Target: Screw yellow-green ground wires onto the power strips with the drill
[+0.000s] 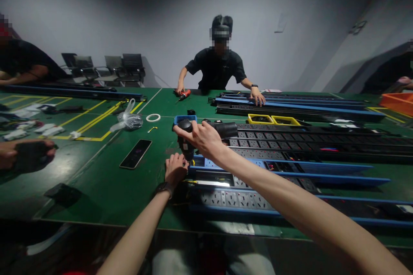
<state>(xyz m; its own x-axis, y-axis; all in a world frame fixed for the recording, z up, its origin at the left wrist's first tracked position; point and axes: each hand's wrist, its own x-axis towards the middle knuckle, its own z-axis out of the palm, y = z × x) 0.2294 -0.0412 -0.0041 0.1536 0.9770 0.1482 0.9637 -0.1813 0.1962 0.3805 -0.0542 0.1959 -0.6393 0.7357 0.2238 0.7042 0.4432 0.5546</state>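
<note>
My right hand [208, 139] is closed around a black power screwdriver [185, 142], held upright with its nose down at the left end of the blue-edged power strips. Just below the tool is my left hand [177, 168], its fingers curled together at that same end; what they pinch is hidden. A yellow-tipped wire lies beside the fingertips. Under my right forearm runs a power strip [232, 198] with a row of sockets in a blue housing. Behind it sits an opened blue housing [335, 177], with a pale part and wires inside.
A phone [136, 154], a white ring [153, 117] and a plastic bag [130, 120] lie to the left. Yellow bins [285, 120] and a blue bin [190, 118] stand behind. Across the table a person touches a red drill [183, 94] and long strips [290, 105].
</note>
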